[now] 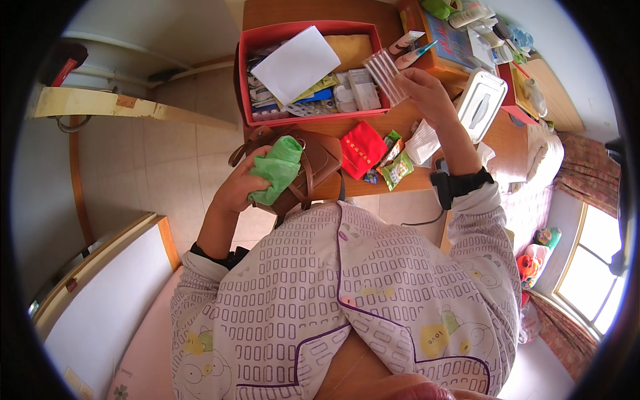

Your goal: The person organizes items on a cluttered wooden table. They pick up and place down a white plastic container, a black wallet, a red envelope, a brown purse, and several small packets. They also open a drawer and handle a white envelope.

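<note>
My left hand [235,185] is closed around a crumpled green plastic bag [279,168], held over a brown leather-look handbag [325,159] at the table's near edge. Between the fingers of my right hand [427,99] is a clear, flat plastic packet with white stripes or sticks [383,75]; its exact kind does not show. It overlaps the right end of an open red box [293,122]. Inside the box lie a white sheet [297,63], a brown envelope [352,52], small clear plastic cases [360,90] and several medicine-like packets.
Nearer me on the wooden table [510,150] lie a red pouch [363,148], small snack packets [398,171] and crumpled white tissue [423,143]. A white lidded box [481,105] stands right of my hand. Tubes [415,55] and bottles crowd the far right.
</note>
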{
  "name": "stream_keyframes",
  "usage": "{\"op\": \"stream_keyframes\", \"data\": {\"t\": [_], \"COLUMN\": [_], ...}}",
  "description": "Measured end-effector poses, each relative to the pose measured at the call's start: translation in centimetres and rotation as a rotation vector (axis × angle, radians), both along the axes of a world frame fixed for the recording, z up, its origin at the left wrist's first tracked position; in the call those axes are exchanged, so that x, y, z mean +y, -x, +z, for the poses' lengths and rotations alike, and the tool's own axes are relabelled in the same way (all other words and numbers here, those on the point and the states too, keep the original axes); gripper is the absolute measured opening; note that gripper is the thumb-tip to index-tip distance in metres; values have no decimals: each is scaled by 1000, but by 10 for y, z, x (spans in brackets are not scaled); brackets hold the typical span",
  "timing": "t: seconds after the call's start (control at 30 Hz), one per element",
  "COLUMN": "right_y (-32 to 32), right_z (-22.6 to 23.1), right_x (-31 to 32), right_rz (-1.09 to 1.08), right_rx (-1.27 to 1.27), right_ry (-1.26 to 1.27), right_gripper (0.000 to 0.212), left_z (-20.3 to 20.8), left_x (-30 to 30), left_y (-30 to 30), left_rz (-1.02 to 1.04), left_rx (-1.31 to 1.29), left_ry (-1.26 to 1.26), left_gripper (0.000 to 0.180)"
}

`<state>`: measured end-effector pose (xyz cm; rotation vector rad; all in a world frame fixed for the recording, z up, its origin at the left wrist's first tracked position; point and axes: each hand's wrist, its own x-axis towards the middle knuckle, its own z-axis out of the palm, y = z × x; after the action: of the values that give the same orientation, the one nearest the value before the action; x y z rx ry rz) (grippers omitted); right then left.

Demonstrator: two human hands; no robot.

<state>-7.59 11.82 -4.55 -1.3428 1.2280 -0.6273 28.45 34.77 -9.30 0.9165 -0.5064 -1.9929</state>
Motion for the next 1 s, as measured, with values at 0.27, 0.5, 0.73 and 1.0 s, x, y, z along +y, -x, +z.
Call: {"op": "stream_keyframes", "data": {"t": [0.27,0.5,0.73,1.0], "right_y": [52,69,-12,-92], "right_z": [-16,-39,3,11], "right_x": [34,33,18,12], "right_rz": [-287,-283,209,530], "right_rx": [-132,320,669,1280], "right_ry": [-110,279,679,639], "right_gripper": [27,33,38,57], "left_z": [-4,-6,-2,2], "left_x": [-2,-4,-5,-5], "left_y": [-1,-1,2,4], "left_rz": [8,-7,12,5], "left_rx": [-5,-41,-25,-18], "left_ry": [-3,-6,-20,9], "left_gripper": [67,67,68,66]}}
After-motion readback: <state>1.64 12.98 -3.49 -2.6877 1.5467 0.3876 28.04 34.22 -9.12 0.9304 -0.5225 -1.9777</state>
